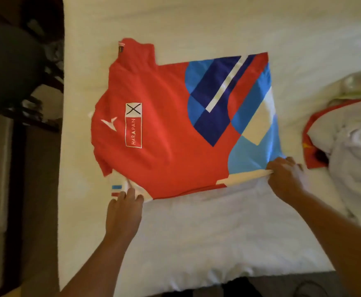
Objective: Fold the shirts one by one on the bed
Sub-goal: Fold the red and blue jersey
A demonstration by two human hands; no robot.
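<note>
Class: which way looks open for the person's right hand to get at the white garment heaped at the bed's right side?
Probably yes, straight to its right: the right hand pinches the red shirt hem, and only bare white sheet separates it from the white garment; it must let go first.

Both my arms are reaching forward. My left hand (125, 205) is pinching with curled fingertips; my right hand (285, 177) is gripping, knuckles up.

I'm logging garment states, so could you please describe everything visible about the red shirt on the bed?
The red shirt lies flat on the white bed, collar to the left, with blue, navy and white blocks and a "HARAPAN" label. It looks like smooth jersey. The left hand and the right hand both pinch its near edge.
</note>
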